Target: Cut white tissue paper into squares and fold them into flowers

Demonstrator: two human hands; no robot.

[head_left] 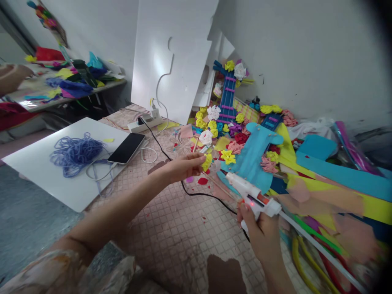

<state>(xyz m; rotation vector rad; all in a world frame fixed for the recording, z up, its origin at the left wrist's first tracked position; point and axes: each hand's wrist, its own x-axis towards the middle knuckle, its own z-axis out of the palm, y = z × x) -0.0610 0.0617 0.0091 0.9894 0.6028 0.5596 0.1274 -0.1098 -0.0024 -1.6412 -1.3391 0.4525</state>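
In my left hand point(190, 165) a small yellow paper flower point(207, 162) is pinched between thumb and fingers. My right hand point(260, 228) is wrapped round the handle of a white hot glue gun point(249, 192). A red light glows on the gun, and a long glue stick point(318, 247) sticks out of its back. Its nozzle points left toward the flower, a short way apart from it. Beyond the gun lies a blue paper guitar shape point(252, 157), with another yellow flower point(228, 157) beside it.
A black cord point(202, 194) crosses the tiled tabletop toward a power strip point(145, 122). To the left, a phone point(127, 148) and tangled purple yarn point(76, 153) lie on a white board point(76, 192). Coloured paper strips point(343, 171) and scissors point(301, 261) are at right. Another person's hand point(14, 77) shows far left.
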